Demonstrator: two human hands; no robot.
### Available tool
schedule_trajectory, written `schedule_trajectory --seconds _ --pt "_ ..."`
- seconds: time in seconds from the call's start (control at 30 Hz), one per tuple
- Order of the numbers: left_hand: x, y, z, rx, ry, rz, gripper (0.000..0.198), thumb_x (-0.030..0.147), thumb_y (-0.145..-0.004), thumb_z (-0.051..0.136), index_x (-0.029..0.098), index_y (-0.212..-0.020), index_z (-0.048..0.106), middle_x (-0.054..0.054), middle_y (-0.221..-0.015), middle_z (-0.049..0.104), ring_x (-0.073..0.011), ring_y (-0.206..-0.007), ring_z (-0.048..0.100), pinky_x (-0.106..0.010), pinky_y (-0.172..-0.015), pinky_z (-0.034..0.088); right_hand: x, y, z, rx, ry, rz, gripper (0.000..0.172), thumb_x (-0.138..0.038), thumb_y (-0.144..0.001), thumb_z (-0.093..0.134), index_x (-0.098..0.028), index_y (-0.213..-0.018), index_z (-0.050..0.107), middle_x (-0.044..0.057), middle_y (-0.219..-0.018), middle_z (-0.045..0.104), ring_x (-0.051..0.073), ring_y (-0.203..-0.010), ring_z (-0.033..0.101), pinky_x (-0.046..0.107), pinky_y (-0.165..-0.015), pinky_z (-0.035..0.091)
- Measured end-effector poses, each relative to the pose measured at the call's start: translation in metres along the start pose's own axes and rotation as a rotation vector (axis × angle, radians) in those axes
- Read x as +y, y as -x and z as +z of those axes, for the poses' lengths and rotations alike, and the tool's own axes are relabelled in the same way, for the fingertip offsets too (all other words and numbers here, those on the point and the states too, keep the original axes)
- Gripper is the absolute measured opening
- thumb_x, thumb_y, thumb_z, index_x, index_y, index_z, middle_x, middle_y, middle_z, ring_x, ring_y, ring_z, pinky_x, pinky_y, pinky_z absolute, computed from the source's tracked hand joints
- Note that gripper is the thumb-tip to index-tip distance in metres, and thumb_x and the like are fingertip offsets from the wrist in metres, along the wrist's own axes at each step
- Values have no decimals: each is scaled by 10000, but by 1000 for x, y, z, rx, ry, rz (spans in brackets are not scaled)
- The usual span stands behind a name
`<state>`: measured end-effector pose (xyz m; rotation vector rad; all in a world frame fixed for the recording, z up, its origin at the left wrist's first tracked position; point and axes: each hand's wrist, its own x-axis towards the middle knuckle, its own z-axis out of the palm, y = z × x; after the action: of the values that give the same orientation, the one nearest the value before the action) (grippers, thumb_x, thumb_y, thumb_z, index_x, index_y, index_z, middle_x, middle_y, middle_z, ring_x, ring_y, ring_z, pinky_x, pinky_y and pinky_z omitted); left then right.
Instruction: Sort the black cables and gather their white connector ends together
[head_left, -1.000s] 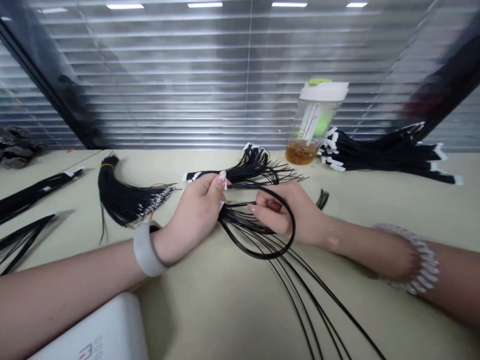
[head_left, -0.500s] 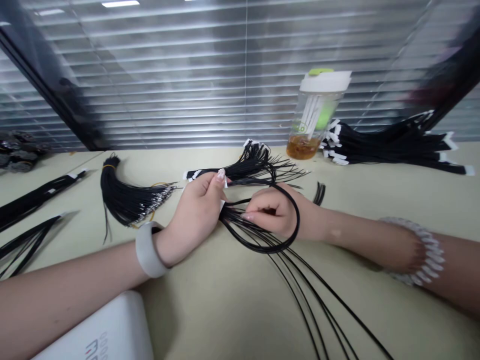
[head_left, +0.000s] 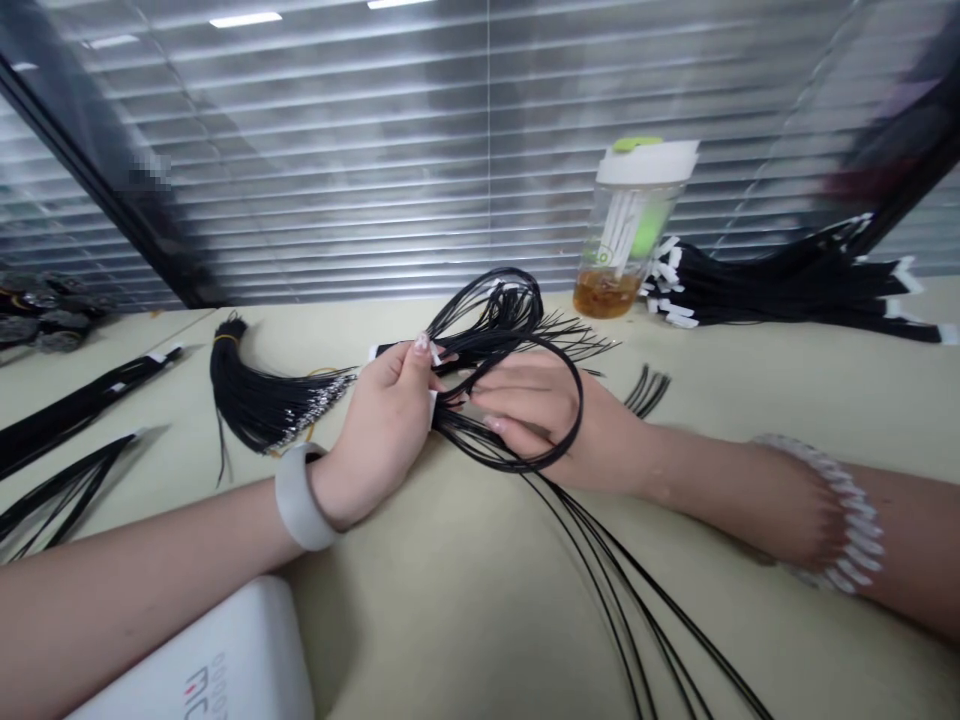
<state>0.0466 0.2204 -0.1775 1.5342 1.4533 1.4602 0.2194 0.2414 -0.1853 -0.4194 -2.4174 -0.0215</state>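
Note:
My left hand point(head_left: 390, 420), with a pale band on its wrist, is closed around a bundle of thin black cables point(head_left: 474, 437) near a white tag. Some cables bend into a round loop in front of my right hand point(head_left: 536, 405), and others arch up above the left thumb. The right fingertips are pinched together on the cables, close to the left fingers; exactly which strands they grip is partly hidden. Loose cable lengths trail from the bundle to the bottom right. Behind the hands lies another pile of black cables point(head_left: 517, 318) with thin ends fanned out.
A bottle point(head_left: 634, 230) with amber liquid stands by the blinds. Right of it lie black cables with white ends point(head_left: 787, 290). At the left are a tied cable bunch with metallic tips point(head_left: 255, 395) and more cables point(head_left: 82, 405). A white box point(head_left: 217, 660) sits at front left.
My right hand has moved left toward the left hand, its fingers now at the cables there. A cable arch now rises above the left thumb, and the round loop has shifted left.

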Motion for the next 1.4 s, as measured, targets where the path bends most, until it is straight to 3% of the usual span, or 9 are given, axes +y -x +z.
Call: schedule_trajectory --seconds 0.2,0.53,0.63,0.73,0.87,1.03,1.13,1.2,1.4 --pt "1 0 1 70 20 -28 369 386 -893 380 176 -616 501 30 -519 467 -106 -450 378 -239 -475 317 -3 1 -5 50 74 -24 203 -232 -882 434 -203 -968 617 55 -1113 620 210 -1118 495 413 -952 355" --pt "2 1 1 40 -13 -65 354 360 -898 392 167 -628 517 36 -489 435 -94 -424 336 -232 -447 284 -2 -4 -3 -136 226 28 206 -187 -855 427 -171 -716 577 43 -733 612 173 -731 549 346 -746 398" --pt "-6 -3 2 69 86 -100 376 455 -860 438 164 -645 539 20 -527 459 -100 -442 366 -236 -433 280 -8 -18 -23 -276 458 93 167 -100 -761 492 -176 -623 547 50 -678 588 182 -659 521 309 -583 357" --pt "-11 -6 1 74 160 -114 385 504 -821 482 162 -662 559 14 -556 476 -105 -471 393 -236 -454 299 -18 -31 -58 -390 664 374 203 -89 -659 594 -186 -507 501 28 -540 518 142 -474 421 273 -450 236" --pt "-13 -7 1 36 206 -122 393 530 -780 534 162 -642 546 11 -569 485 -109 -507 416 -234 -480 314 -25 -37 -103 -115 877 516 207 -203 -680 612 -215 -493 525 -9 -403 386 103 -387 246 253 -416 172" --pt "-14 -7 0 -5 200 -120 390 516 -778 548 165 -610 516 17 -554 467 -102 -490 401 -235 -469 303 -28 -39 -120 39 457 584 57 -224 -718 636 -254 -723 684 -28 -575 593 120 -524 522 232 -441 343" --pt "-12 -5 0 -48 189 -108 382 499 -780 554 167 -599 503 22 -548 459 -101 -491 401 -235 -479 314 -34 -42 -109 317 -7 572 137 -292 -815 584 -241 -880 693 -23 -804 661 143 -753 632 241 -599 497" --pt "-10 -3 0 -66 167 -108 377 496 -779 556 168 -601 502 21 -548 462 -104 -496 404 -237 -485 316 -36 -43 -94 427 -320 544 162 -253 -870 519 -202 -889 672 -27 -782 653 109 -689 639 237 -622 532" --pt "-4 0 0 -89 63 -41 419 484 -828 469 180 -541 461 29 -501 420 -108 -474 356 -245 -474 283 -13 -28 -36 254 -568 758 161 -141 -876 457 -154 -891 617 -36 -512 537 87 -479 543 199 -442 440"
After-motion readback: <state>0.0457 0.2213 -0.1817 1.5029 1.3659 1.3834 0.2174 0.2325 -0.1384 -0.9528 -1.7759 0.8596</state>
